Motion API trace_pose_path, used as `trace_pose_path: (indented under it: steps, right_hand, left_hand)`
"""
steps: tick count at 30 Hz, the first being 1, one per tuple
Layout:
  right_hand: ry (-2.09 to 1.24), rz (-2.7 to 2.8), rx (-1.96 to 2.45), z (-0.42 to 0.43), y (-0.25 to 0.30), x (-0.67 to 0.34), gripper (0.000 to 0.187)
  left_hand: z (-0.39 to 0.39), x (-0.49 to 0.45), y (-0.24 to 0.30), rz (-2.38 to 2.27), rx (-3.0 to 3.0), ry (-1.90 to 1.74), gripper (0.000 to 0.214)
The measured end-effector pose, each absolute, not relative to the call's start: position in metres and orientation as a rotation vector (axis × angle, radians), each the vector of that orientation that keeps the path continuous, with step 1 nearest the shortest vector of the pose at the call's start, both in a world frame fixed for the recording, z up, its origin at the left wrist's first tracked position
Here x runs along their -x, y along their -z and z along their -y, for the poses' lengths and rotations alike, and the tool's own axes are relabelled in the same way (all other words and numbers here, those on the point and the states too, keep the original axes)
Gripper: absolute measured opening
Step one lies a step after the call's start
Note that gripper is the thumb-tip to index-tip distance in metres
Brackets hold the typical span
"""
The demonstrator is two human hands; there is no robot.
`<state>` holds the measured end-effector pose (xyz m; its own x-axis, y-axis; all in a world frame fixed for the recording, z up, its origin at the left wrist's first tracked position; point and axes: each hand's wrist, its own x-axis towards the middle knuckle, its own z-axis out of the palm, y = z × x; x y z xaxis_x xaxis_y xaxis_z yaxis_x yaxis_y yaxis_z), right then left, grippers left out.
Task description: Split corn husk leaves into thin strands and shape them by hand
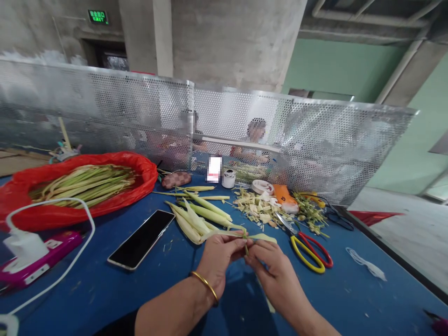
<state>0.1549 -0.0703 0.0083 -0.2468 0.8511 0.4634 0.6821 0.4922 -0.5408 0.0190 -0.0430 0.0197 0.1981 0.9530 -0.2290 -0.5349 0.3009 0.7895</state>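
My left hand [217, 259], with a gold bangle at the wrist, pinches a pale green corn husk strip [265, 238] in front of me. Thumb and fingertips of my right hand [275, 268] close on the same strip, close beside the left fingertips. A small green knot or fold shows between the two hands, though the fingers hide part of it. One end of the strip sticks out over my right hand, and a narrow piece hangs below. Just beyond my left hand lie several whole corn husks [191, 219]. Scissors [308, 252] with red and yellow handles rest to the right.
A black phone [142, 240] and purple power strip [52, 254] lie left, before a red bag [149, 170] of long leaves. Husk scraps [257, 210], a tape roll [262, 187] and white string [366, 263] are on the blue table. Two people sit behind a perforated metal screen [322, 140].
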Motion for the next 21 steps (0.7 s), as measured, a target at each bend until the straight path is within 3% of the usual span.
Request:
trace_pose_path:
  steps: [11,15,21]
  right_hand:
    - [-0.129,1.921,1.362,0.079,-0.014,-0.158,0.029]
    - [-0.034,1.833,1.396,0.068,-0.012,-0.171,0.014]
    - [-0.041,1.914,1.346,0.061,-0.01,-0.175,0.01]
  left_hand:
    - [0.041,-0.016,-0.021,-0.799,-0.659,-1.072,0.026]
    - [0.044,-0.015,-0.023,-0.725,-0.673,-1.049,0.021]
    - [0.041,-0.015,-0.019,-0.844,-0.728,-1.067,0.029]
